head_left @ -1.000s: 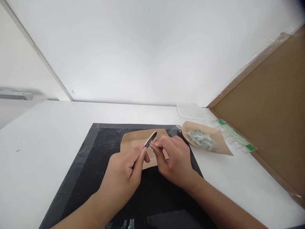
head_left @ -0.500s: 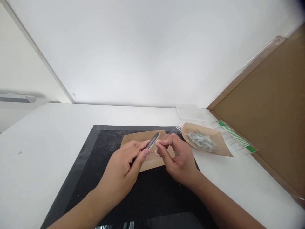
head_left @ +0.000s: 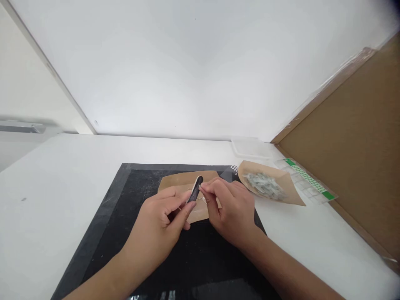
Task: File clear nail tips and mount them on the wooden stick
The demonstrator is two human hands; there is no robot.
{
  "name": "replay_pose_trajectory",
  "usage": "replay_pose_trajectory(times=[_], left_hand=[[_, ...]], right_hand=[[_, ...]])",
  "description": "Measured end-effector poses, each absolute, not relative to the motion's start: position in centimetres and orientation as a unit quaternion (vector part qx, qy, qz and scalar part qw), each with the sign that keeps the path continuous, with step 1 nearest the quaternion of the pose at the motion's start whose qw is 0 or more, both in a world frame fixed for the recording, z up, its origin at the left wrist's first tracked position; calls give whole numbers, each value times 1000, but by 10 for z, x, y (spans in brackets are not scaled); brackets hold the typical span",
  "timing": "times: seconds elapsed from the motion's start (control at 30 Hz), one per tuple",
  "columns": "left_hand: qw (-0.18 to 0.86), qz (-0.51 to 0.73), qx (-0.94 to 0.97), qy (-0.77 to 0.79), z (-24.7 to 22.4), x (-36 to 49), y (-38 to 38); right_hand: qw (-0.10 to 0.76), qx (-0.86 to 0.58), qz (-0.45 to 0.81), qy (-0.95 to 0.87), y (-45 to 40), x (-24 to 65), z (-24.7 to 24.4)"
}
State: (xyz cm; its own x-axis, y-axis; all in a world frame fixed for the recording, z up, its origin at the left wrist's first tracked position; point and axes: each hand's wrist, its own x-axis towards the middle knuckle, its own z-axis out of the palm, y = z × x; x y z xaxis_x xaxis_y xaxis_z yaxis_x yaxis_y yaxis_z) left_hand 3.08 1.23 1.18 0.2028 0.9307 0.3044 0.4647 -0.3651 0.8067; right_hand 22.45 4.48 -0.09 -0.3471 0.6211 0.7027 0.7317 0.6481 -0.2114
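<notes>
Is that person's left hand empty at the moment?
No, the left hand grips a slim black piece between thumb and fingers, over a brown paper sheet.

Legible text: none; words, numbers and brands cannot be made out.
Green strip (head_left: 310, 178): printed along one side of a clear plastic sheet (head_left: 310, 190), with rows of small pale boxes between solid green ends; any characters in the boxes are too small to read.
White squares (head_left: 234, 169): a small grid-like cluster at the far right corner of the black mat (head_left: 215, 254); a pattern only.
</notes>
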Motion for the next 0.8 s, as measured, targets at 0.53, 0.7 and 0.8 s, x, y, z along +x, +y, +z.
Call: replay_pose_trajectory(times=[0.53,0.7,0.8], left_hand=[[289,424,706,489,12,33,8],[258,414,715,500,7,32,10],[237,417,724,496,5,32,10]], right_hand=[[371,-410,-27,-833,43,217,3],[348,-401,-20,-848,42,215,3],[358,-411,-24,-838,42,214,3]])
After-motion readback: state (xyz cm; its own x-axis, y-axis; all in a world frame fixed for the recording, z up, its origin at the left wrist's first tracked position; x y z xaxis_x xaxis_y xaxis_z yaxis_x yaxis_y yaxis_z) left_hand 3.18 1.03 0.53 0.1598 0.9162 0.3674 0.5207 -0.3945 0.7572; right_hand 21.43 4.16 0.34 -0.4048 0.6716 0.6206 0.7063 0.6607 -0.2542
